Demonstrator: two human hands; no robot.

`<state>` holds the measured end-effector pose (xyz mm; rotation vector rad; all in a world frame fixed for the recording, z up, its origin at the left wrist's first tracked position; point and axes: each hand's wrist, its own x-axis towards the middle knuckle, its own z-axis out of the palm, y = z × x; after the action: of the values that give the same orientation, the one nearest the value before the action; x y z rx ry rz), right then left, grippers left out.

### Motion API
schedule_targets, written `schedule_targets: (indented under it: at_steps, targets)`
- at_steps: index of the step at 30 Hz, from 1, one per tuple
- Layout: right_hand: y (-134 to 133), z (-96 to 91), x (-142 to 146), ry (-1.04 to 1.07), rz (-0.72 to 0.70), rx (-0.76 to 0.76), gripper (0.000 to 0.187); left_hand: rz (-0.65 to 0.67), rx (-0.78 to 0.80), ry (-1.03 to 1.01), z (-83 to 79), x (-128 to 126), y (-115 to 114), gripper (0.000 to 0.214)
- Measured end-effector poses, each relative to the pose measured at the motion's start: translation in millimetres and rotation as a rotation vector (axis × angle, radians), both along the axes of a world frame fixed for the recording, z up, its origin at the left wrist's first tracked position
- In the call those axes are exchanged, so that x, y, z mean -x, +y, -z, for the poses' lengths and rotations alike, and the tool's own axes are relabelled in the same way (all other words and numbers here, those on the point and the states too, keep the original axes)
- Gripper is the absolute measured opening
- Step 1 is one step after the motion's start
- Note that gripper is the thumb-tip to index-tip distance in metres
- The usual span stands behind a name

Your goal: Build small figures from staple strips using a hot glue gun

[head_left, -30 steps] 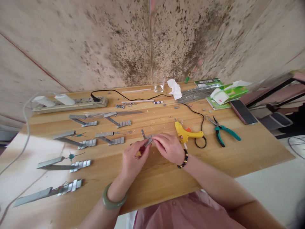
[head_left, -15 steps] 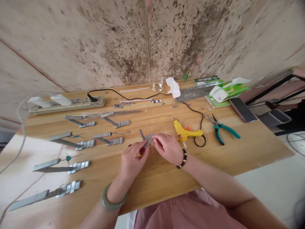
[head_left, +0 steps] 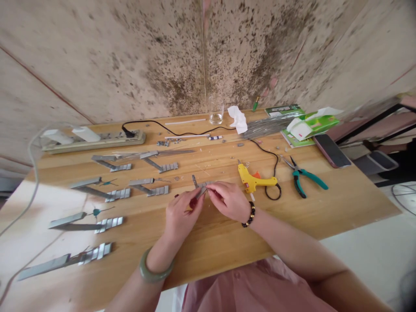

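As seen from head view, have gray segmented piece (head_left: pixel 203 184) at or just above wooden table (head_left: pixel 224 247), between left hand (head_left: pixel 182 212) and right hand (head_left: pixel 229 201). Held in left hand between thumb and fingers. Have right fingertips pinched together at right edge of piece; cannot tell whether on piece itself or on something thin and tiny. Lies just ahead of left fingertips, immediately left of right ones; cannot call either hand nearer, with both at piece. Runs slantwise along partly covered long axis, from left thumb toward right fingertips, with narrow gray strip (head_left: pixel 194 181) pointing toward back edge. Near back edge, note glass (head_left: pixel 216 109) with seemingly a little clear liquid (head_left: pixel 216 118) low inside. Farther right, see green tissue pack (head_left: pixel 320 126) with white tissue (head_left: pixel 325 113) sticking out. Beyond table's right end, see gray bin (head_left: pixel 378 164); cannot tell contents.
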<state>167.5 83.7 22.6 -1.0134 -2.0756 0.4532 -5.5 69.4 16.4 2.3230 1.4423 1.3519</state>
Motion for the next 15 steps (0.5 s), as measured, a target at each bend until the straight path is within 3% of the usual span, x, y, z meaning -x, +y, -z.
schedule_targets:
  at_steps: [6,15]
  targets:
    - [0.1,1.9,0.3,-0.005,0.019,-0.016,0.017,0.028,-0.016,0.020,-0.1,-1.3,-0.8,0.013]
    - [-2.0,2.6,5.5,0.207,0.118,0.236,0.014,0.040,-0.045,0.044,3.4,-1.0,-1.2,0.016]
